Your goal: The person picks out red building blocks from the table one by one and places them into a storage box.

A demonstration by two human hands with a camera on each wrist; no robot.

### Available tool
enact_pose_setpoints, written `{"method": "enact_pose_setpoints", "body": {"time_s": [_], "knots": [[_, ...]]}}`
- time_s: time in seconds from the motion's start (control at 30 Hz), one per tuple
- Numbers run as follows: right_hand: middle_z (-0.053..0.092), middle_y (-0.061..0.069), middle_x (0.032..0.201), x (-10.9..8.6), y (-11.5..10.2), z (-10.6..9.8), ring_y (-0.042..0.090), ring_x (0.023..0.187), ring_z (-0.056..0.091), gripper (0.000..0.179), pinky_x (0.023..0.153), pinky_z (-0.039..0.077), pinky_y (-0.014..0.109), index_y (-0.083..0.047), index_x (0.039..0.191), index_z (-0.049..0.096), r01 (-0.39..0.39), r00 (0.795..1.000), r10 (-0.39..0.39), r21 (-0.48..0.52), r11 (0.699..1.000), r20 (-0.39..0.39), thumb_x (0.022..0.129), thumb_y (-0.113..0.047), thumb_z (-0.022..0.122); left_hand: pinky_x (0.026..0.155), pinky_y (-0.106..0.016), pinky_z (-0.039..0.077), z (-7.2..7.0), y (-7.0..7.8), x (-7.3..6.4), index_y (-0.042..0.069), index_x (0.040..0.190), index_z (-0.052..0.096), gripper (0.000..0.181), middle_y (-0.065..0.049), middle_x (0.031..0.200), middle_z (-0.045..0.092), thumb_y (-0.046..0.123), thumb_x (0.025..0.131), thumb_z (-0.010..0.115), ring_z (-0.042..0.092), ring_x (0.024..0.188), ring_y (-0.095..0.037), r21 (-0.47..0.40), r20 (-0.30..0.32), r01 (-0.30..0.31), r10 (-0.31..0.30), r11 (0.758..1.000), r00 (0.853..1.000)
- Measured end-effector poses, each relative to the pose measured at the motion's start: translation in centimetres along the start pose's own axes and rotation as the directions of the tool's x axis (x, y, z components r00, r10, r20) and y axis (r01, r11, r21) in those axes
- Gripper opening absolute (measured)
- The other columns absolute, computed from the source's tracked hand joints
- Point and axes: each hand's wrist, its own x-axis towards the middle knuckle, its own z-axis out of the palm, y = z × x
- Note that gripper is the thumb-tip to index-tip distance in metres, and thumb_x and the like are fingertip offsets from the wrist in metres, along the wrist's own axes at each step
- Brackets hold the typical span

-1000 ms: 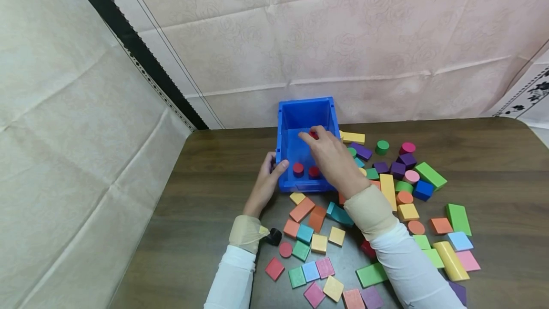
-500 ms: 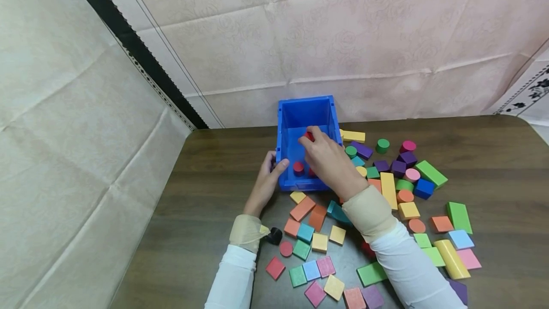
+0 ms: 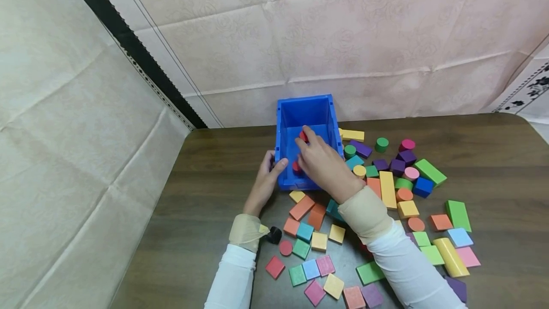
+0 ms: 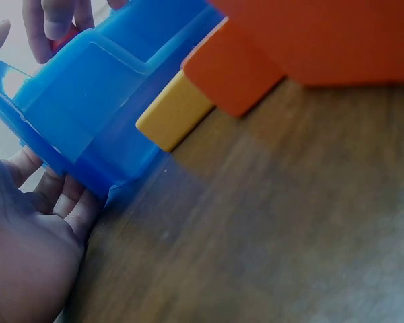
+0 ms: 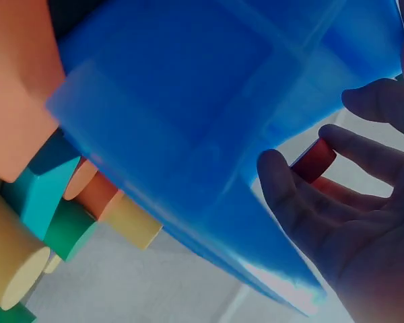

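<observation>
While the fingers of my right hand (image 3: 325, 163) pinch a red cylinder (image 5: 314, 161) against the thumb, they reach into a blue bin (image 3: 305, 112), and I can't tell whether the piece touches its floor. Nearer me than those fingertips, a second red cylinder (image 3: 296, 167) sits in the bin, partly covered by my hand. To their left, my left hand (image 3: 264, 182) grips the bin's side wall, thumb at the rim. Below both sets of fingers, just outside the bin's near end, lie a yellow block (image 3: 297, 196) and an orange block (image 3: 302, 207). Right of my right fingers, across the tabletop (image 3: 206, 185), are a green cylinder (image 3: 381, 145), a blue block (image 3: 423, 187) and, closer to me, a yellow rounded block (image 3: 450, 257). Farthest beyond my fingers hangs a pale patterned cloth (image 3: 386, 37).
</observation>
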Motion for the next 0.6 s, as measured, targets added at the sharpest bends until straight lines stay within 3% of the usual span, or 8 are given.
{"method": "enact_pose_setpoints", "body": {"time_s": [0.3,0.6], "knots": [[0.04,0.032,0.16,-0.1,-0.2,0.9,0.05,0.135,0.056,0.054,0.093,0.059,0.052,0.004,0.147,0.056,-0.006,1.0,0.007,-0.017,1.0,0.027,0.102,-0.022,0.072,0.109,-0.055,0.049,0.0,0.0,0.0,0.007,0.14,0.046,0.063,-0.015,0.141,0.054,0.057,0.102,0.058,0.055,0.124,-0.03,-0.001,0.005,0.003,-0.003,1.0,1.0],[0.034,0.032,0.164,-0.3,0.0,1.1,0.049,0.14,0.052,0.06,0.093,0.059,0.052,0.004,0.151,0.051,-0.032,0.998,0.032,-0.01,0.999,0.054,0.104,-0.027,0.069,0.11,-0.056,0.048,0.0,0.0,0.0,0.006,0.141,0.046,0.063,-0.016,0.142,0.054,0.055,0.103,0.058,0.055,0.125,-0.03,0.001,0.008,0.006,-0.006,1.0,1.0]]}}
